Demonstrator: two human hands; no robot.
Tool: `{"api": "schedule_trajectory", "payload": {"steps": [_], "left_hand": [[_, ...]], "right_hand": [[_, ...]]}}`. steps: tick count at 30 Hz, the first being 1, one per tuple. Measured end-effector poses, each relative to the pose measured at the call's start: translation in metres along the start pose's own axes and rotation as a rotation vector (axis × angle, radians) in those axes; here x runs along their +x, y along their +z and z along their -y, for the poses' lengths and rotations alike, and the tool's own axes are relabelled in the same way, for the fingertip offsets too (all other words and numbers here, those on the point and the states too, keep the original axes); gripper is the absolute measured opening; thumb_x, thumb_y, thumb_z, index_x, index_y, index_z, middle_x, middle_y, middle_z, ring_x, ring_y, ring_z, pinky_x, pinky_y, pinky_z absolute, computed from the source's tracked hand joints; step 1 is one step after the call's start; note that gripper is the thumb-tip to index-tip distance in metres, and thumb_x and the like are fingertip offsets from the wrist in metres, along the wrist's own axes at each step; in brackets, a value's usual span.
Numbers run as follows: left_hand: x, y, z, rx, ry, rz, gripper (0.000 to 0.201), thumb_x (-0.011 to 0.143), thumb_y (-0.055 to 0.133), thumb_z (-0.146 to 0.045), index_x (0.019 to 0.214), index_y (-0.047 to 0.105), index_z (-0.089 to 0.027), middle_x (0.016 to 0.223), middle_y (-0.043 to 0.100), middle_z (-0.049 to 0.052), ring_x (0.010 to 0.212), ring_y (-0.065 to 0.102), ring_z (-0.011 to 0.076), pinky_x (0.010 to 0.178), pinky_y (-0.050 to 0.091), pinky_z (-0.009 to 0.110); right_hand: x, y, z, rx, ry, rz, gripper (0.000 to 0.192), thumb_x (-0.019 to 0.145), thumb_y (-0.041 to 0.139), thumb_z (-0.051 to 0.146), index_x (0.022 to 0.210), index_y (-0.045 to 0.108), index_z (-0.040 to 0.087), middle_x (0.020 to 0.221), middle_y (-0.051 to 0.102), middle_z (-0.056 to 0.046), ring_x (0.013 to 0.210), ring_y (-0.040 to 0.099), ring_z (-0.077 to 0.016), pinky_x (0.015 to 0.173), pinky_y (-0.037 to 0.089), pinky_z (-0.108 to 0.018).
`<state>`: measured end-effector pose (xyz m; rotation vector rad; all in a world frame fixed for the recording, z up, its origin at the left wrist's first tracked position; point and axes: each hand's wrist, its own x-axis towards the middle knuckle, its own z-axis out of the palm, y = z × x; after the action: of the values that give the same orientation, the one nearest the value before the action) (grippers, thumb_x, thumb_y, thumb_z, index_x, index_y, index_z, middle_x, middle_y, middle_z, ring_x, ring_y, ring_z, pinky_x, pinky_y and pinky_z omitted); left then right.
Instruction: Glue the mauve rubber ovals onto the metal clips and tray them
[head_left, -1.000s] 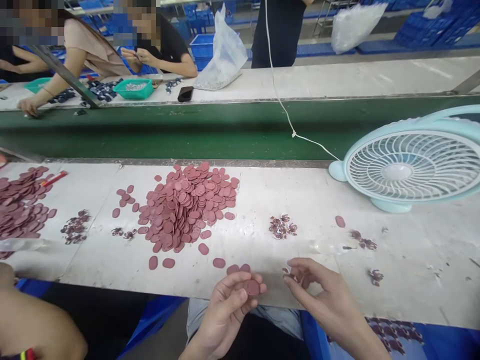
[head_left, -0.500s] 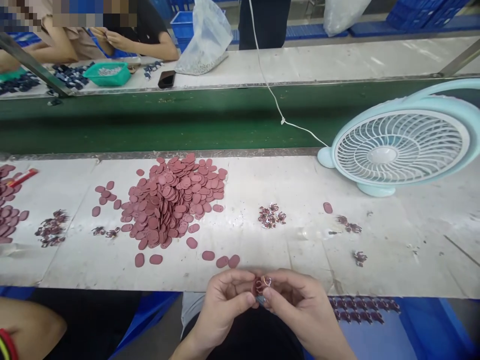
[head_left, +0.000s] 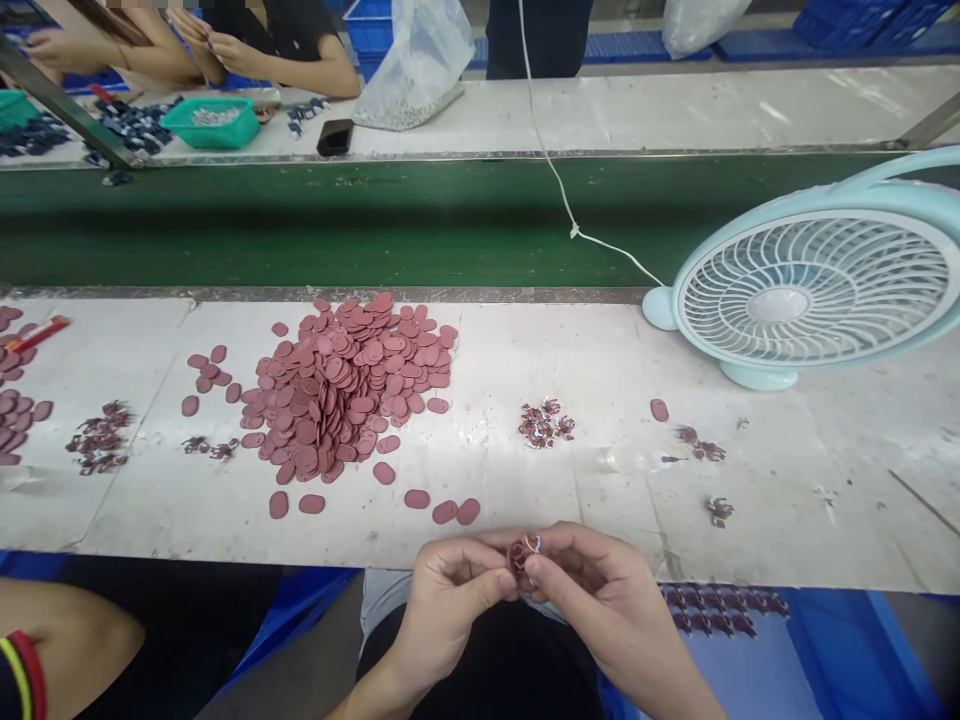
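Between the pinched fingers of the left hand (head_left: pixel 450 590) and right hand (head_left: pixel 592 590), the small red disc (head_left: pixel 519 556) and its metal clip (head_left: pixel 533 543) could slip and drop off the tabletop (head_left: pixel 525 470) edge just beyond.

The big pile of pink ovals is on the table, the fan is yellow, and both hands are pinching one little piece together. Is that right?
Nearly. The fan is pale blue with a white grille, not yellow; the head view shows it. The rest holds: the pile of pink ovals lies on the table, and the left hand and right hand pinch one small piece between them.
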<state>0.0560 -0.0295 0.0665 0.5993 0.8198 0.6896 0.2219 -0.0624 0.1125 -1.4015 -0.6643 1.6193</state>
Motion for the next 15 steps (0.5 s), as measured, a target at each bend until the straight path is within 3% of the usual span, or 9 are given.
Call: {"api": "schedule_trajectory", "payload": {"steps": [4,8,12,15], "left_hand": [[-0.002,0.001,0.002,0.029,0.025,-0.054,0.011,0.079,0.080,-0.021,0.070,0.078,-0.017,0.098,0.080,0.011,0.088,0.073,0.0282,0.081,0.058,0.039],[-0.002,0.000,0.004,0.039,0.047,-0.077,0.009,0.080,0.080,-0.019,0.070,0.078,-0.018,0.098,0.080,0.011,0.089,0.073,0.0270,0.080,0.058,0.037],[-0.001,-0.001,0.010,0.051,0.077,-0.129,0.006,0.080,0.079,-0.019,0.074,0.078,-0.018,0.109,0.078,0.011,0.076,0.072,0.0220,0.067,0.058,0.031],[-0.003,-0.004,0.008,0.114,0.111,-0.178,0.005,0.078,0.081,-0.020,0.083,0.080,-0.019,0.127,0.072,0.014,0.092,0.074,0.0286,0.072,0.060,0.034]], "right_hand": [[-0.001,0.000,-0.002,-0.018,-0.012,-0.022,0.019,0.091,0.072,0.036,0.102,0.077,0.021,0.083,0.073,-0.002,0.078,0.070,-0.0150,0.074,0.059,-0.026],[0.000,0.001,-0.004,-0.007,-0.016,-0.029,0.017,0.090,0.073,0.036,0.098,0.077,0.022,0.083,0.073,-0.002,0.077,0.069,-0.0150,0.074,0.059,-0.026],[0.006,0.002,-0.013,0.063,-0.030,-0.032,0.018,0.088,0.075,0.036,0.097,0.077,0.021,0.083,0.074,-0.003,0.072,0.069,-0.0147,0.071,0.059,-0.027],[0.012,-0.001,-0.029,0.169,-0.038,-0.045,0.019,0.088,0.076,0.036,0.098,0.077,0.021,0.082,0.075,-0.004,0.070,0.069,-0.0149,0.067,0.059,-0.027]]}}
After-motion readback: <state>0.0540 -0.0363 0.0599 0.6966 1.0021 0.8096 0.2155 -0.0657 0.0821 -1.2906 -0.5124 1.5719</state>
